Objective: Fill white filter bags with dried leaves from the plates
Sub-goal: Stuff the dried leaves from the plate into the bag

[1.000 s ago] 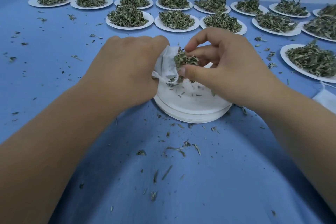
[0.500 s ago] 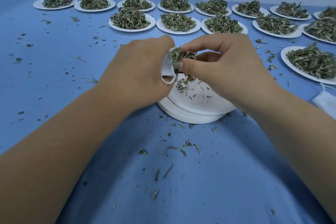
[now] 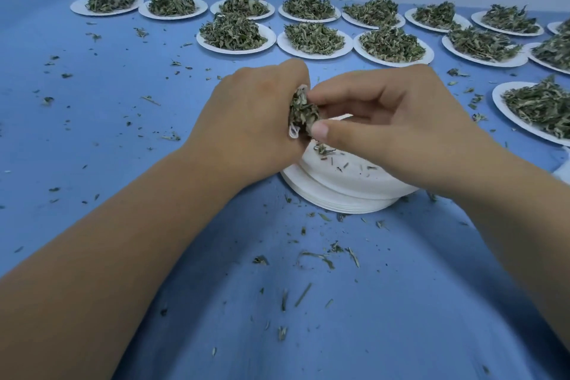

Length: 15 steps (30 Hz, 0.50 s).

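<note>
My left hand [image 3: 249,120] grips a white filter bag [image 3: 294,131], of which only a small white edge shows past the fingers. A clump of dried leaves [image 3: 303,111] sits at the bag's mouth. My right hand [image 3: 385,126] pinches and presses that clump with thumb and fingers. Both hands hover over a stack of white plates [image 3: 345,191] that carries a few leaf crumbs. Most of the bag is hidden inside my left hand.
Several white plates heaped with dried leaves stand in rows at the back [image 3: 236,35] and along the right [image 3: 543,108]. Leaf crumbs [image 3: 324,256] are scattered over the blue cloth [image 3: 123,120]. A white item pokes in at the right edge [image 3: 563,171].
The bag has been drawn further into my left hand, so less white shows. My right hand has pushed the leaf clump closer against it. The view has shifted slightly.
</note>
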Available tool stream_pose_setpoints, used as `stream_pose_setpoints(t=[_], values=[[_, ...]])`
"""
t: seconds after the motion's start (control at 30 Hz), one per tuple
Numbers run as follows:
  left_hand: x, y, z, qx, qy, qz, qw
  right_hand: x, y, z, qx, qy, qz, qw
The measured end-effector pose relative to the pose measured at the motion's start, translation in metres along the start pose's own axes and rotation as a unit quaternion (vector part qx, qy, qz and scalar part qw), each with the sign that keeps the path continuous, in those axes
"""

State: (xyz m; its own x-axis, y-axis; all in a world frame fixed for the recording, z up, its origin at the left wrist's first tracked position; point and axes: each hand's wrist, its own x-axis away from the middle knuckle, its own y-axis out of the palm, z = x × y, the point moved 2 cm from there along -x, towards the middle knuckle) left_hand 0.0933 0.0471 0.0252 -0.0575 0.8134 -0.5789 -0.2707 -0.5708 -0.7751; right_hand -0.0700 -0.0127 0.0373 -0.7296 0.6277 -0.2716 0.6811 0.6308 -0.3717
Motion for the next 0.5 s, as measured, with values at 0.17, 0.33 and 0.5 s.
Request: stream_pose_setpoints(t=[0.17,0.33,0.5], values=[[-0.003,0.006,0.006,0.042,0.070,0.002,0.997,0.001,-0.003,0.002,0.030,-0.040,0.037,0.998],[-0.002,0.007,0.013,0.058,0.091,-0.001,0.994,0.003,0.001,0.004,0.053,-0.031,0.097,0.993],[0.002,-0.002,0.016,0.109,0.095,0.024,0.989,-0.002,0.003,0.008,0.002,0.048,0.030,0.998]])
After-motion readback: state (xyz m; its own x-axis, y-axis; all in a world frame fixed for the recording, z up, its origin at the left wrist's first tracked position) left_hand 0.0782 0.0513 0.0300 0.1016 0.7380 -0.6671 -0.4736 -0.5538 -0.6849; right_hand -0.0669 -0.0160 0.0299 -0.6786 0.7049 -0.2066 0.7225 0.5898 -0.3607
